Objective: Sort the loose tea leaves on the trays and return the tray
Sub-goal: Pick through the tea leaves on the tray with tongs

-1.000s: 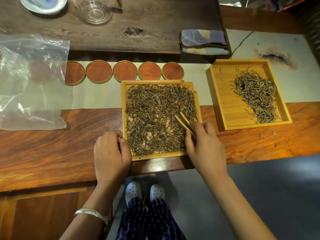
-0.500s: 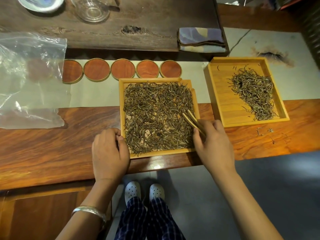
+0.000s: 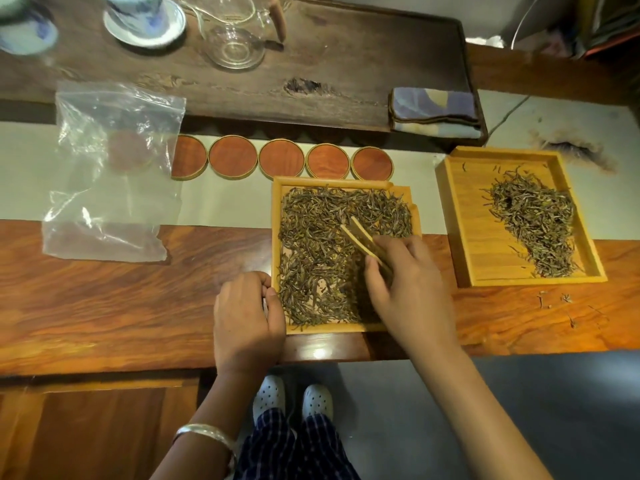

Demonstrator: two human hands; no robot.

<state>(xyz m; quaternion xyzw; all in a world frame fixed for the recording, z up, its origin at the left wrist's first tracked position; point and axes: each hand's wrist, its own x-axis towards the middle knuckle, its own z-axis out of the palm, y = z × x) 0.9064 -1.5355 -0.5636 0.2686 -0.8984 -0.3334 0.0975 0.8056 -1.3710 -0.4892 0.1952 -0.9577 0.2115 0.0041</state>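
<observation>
A square wooden tray [image 3: 277,237] sits at the table's front edge, covered with loose tea leaves [image 3: 322,237]. My right hand [image 3: 412,292] grips bamboo tweezers [image 3: 360,237] over the tray's right half, their tips down among the leaves near the middle. My left hand [image 3: 246,320] holds the tray's near-left corner with curled fingers. A second wooden tray [image 3: 453,216] stands to the right, with a smaller heap of leaves [image 3: 533,220] in its right half.
Several round wooden coasters [image 3: 281,158] line up behind the near tray. A clear plastic bag [image 3: 114,168] lies at left. A dark tea board carries a folded cloth [image 3: 434,112], a glass pitcher [image 3: 235,39] and a saucer [image 3: 145,22]. Leaf scraps [image 3: 554,301] dot the table at right.
My right hand has moved left and further over the tray, carrying the tweezer tips toward the middle of the leaves. My left hand has stayed at the corner. The camera has tilted upward slightly.
</observation>
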